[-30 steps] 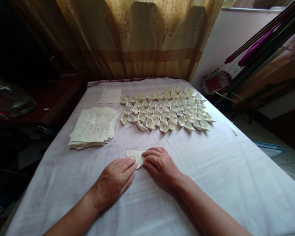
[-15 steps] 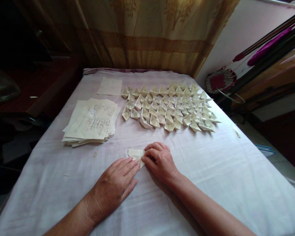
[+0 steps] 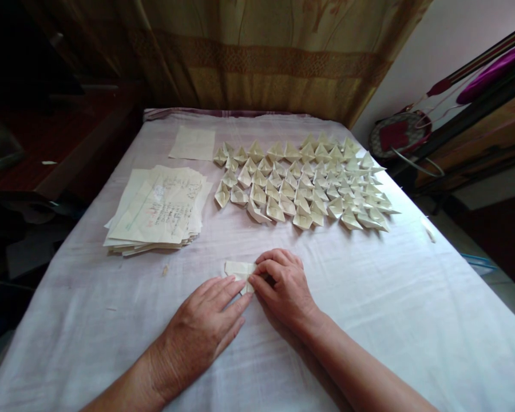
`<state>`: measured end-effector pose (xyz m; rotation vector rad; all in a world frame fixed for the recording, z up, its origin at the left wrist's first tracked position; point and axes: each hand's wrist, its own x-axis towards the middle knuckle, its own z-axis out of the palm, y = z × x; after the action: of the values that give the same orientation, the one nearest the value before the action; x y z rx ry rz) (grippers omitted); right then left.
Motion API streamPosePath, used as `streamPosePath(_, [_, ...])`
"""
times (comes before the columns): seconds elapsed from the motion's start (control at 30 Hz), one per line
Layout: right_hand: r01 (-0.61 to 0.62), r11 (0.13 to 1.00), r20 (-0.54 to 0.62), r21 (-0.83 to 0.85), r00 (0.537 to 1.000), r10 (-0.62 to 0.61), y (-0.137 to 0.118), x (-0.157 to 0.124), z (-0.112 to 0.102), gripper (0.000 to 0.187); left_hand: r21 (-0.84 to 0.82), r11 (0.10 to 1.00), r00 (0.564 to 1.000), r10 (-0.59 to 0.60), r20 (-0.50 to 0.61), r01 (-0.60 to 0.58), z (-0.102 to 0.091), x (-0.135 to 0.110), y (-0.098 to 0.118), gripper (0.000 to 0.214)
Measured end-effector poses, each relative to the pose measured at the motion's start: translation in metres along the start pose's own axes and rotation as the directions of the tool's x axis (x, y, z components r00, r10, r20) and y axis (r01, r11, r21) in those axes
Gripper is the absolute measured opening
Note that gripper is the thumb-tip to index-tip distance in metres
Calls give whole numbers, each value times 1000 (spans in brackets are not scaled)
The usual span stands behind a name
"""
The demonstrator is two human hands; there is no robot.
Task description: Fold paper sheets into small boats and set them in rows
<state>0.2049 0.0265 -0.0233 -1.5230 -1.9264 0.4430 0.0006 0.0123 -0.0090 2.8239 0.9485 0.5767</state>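
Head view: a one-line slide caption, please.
Left hand rests on, right hand pinches, a small folded paper on pale cloth; beyond lie stacked sheets and rows of pointed paper shapes.

Folded paper at the right grip is showing pale cream. Beyond the grip, paper boats are repeating that cream. Beyond and left, the sheet stack is carrying dark handwriting and a faint green line on cream. Cloth beneath is looking whitish lilac. Farthest beyond, curtain is showing golden brown, rust patterned band.
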Motion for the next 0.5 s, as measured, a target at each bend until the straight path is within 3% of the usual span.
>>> streamPosePath(0.5, [23, 999, 30, 39, 999, -24, 1, -1, -2, 9, 10, 1000, 999, -30, 31, 29, 5, 3, 2, 29])
